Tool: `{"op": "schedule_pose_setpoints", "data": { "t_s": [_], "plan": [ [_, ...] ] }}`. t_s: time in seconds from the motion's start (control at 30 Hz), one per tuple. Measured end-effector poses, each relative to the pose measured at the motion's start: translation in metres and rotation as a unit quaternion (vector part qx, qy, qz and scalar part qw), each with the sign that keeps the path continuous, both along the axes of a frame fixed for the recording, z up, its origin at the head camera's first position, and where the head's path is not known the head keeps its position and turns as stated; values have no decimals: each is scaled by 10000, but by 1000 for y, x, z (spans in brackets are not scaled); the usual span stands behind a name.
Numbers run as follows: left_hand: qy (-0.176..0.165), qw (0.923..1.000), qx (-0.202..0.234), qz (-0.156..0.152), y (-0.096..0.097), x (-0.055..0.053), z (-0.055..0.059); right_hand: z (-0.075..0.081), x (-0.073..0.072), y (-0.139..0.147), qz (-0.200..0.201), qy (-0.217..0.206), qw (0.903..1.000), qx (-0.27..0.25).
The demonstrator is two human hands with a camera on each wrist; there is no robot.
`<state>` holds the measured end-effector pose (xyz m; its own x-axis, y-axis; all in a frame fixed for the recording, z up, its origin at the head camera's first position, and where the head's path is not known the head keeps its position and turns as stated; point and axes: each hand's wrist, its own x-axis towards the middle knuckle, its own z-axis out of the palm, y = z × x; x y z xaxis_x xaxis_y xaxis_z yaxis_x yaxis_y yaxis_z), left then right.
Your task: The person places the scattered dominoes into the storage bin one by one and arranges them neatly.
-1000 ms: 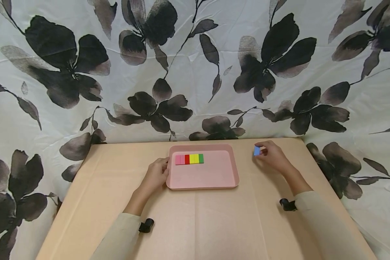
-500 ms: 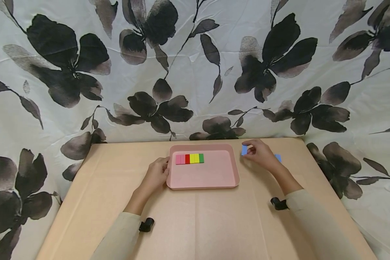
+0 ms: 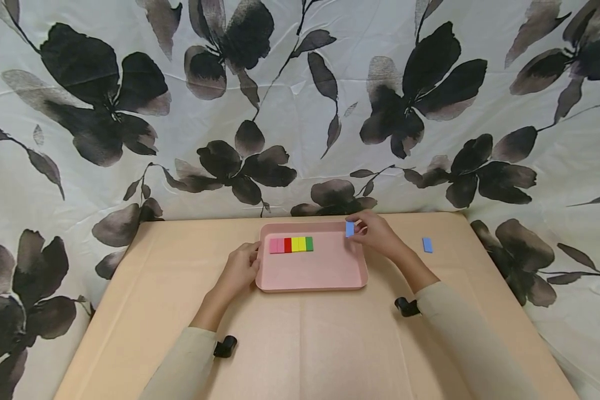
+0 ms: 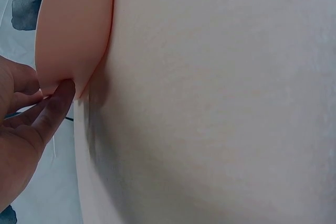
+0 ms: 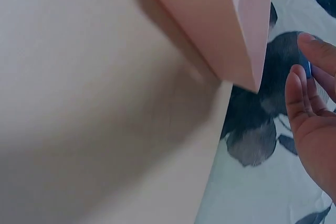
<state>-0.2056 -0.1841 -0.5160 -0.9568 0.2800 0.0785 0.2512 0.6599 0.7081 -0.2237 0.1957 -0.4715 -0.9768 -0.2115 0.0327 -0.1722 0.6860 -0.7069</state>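
A pink tray [image 3: 312, 273] lies on the table. Its left edge is held by my left hand [image 3: 239, 269], and in the left wrist view the thumb [image 4: 59, 100] presses against the tray's side wall. My right hand [image 3: 375, 233] pinches a blue rectangular block [image 3: 350, 229] above the tray's back right corner; in the right wrist view the fingers mostly hide it. Inside the tray, towards the back left, runs a row of small blocks touching side by side: pink blocks [image 3: 277, 245], a red one [image 3: 288, 245], yellow ones [image 3: 298, 244] and a green one [image 3: 309, 244].
Another blue block [image 3: 427, 245] lies on the table to the right of the tray, beyond my right forearm. The light wooden-toned table [image 3: 300, 344] ends at the back against a white cloth [image 3: 320, 133] with dark flowers.
My right hand has carried the blue block leftward from the table's right side to over the tray's corner, uncovering the other blue block. The left hand and tray stay put.
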Motion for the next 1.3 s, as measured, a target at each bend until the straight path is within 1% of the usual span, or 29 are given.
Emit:
{"op": "schedule_pose_setpoints", "data": {
  "t_s": [0.13, 0.4, 0.57, 0.7, 0.8, 0.93, 1.13, 1.3],
  "plan": [
    [-39, 10000, 57, -35, -1, 2, 1, -1, -1, -16, 56, -77, 10000, 10],
    [-71, 9999, 87, -58, -3, 4, 2, -9, -7, -43, 228, -327, 9990, 199],
    [-96, 9999, 42, -74, -4, 5, 1, -16, -9, -53, 175, -697, 9971, 233],
    [-83, 9999, 29, -107, -5, 6, 1, -21, -7, -61, 129, -938, 9950, 320],
    [-54, 9999, 6, -139, -6, 6, 2, -26, -7, -65, 181, -802, 9955, 476],
    [-21, 9999, -10, -159, -6, 5, 3, -34, -10, -69, 308, -651, 9960, 530],
    [-62, 9999, 27, -129, -5, 5, 4, -39, -12, -76, 350, -726, 9961, 360],
    [-53, 9999, 18, -114, -5, 5, 3, -44, -12, -80, 410, -720, 9959, 366]
  ]
}}
